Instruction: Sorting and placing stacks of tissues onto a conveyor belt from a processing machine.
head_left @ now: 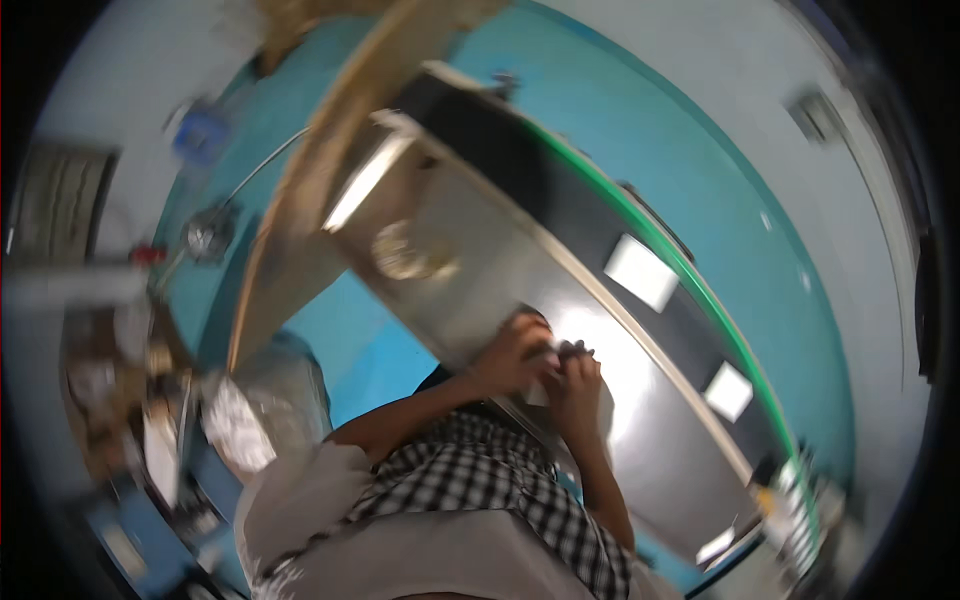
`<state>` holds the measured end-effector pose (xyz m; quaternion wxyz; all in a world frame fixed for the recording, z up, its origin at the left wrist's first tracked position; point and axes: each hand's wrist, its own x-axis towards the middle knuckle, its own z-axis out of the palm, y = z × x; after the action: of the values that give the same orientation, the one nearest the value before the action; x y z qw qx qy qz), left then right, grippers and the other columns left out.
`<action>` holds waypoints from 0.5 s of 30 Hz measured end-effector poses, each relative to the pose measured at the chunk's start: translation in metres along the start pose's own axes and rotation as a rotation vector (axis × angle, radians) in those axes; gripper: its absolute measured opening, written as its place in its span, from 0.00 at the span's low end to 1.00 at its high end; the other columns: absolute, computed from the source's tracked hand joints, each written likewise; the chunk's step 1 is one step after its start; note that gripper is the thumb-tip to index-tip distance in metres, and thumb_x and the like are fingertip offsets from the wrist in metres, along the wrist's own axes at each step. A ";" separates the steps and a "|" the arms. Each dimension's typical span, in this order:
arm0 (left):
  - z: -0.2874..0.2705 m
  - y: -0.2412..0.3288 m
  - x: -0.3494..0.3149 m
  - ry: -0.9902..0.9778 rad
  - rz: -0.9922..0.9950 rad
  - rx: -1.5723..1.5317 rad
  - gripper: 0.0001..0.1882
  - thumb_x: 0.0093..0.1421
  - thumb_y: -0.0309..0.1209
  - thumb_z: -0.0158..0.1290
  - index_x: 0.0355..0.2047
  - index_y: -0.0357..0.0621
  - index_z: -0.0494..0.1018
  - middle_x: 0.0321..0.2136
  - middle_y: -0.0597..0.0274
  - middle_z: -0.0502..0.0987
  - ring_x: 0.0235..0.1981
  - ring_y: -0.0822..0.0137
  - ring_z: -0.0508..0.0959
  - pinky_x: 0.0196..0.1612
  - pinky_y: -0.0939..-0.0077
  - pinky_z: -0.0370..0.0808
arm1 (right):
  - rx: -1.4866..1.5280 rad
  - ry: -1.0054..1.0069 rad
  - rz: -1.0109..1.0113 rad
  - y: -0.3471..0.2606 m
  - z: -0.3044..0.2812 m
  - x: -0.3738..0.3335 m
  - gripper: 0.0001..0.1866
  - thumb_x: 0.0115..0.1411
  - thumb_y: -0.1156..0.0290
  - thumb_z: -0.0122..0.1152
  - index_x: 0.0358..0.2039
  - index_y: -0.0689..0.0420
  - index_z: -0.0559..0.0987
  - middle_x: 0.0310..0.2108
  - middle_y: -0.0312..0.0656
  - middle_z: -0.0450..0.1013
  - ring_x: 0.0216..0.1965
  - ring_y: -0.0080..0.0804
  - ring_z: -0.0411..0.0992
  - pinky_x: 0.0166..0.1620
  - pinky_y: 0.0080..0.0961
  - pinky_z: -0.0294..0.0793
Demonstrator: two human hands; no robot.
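Your left hand (pixel 512 358) and right hand (pixel 575 388) are bunched close, grip too blurred to tell, small dark rounded item (pixel 531 314) at your left's 1 o'clock; looks mid-handling, nothing visibly finished, clear yellowish round piece (pixel 396 252) at 10 o'clock unhandled.

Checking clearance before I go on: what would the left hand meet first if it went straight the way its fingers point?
Most likely the right hand, just beyond the fingertips of the left hand; blur hides whether they already touch or something small lies between.
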<state>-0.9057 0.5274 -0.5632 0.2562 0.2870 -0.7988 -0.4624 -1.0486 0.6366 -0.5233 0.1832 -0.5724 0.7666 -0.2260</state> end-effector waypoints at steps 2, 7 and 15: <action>0.001 0.013 -0.019 -0.050 0.075 0.014 0.28 0.56 0.41 0.65 0.53 0.44 0.70 0.51 0.50 0.71 0.52 0.50 0.73 0.55 0.60 0.71 | 0.298 -0.050 0.036 -0.001 -0.012 0.003 0.11 0.54 0.73 0.69 0.34 0.58 0.74 0.33 0.43 0.72 0.34 0.34 0.71 0.38 0.29 0.72; -0.042 0.111 -0.016 0.076 -0.192 -0.437 0.27 0.58 0.42 0.61 0.52 0.40 0.69 0.48 0.45 0.75 0.49 0.52 0.76 0.53 0.65 0.72 | 0.836 -0.194 0.113 -0.015 -0.074 0.014 0.09 0.60 0.75 0.66 0.35 0.60 0.73 0.32 0.37 0.73 0.36 0.23 0.69 0.44 0.22 0.70; -0.180 0.331 -0.179 1.032 0.342 -0.678 0.24 0.53 0.20 0.63 0.50 0.39 0.68 0.43 0.61 0.74 0.47 0.72 0.74 0.50 0.77 0.71 | 1.357 -0.341 -0.313 -0.309 -0.165 -0.078 0.34 0.48 0.60 0.63 0.53 0.65 0.66 0.46 0.54 0.70 0.48 0.47 0.70 0.54 0.41 0.69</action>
<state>-0.7312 0.6805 -0.2168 0.7544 0.2444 -0.4167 -0.4444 -0.8709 0.6591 -0.2124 0.5812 -0.4629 0.3269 -0.5840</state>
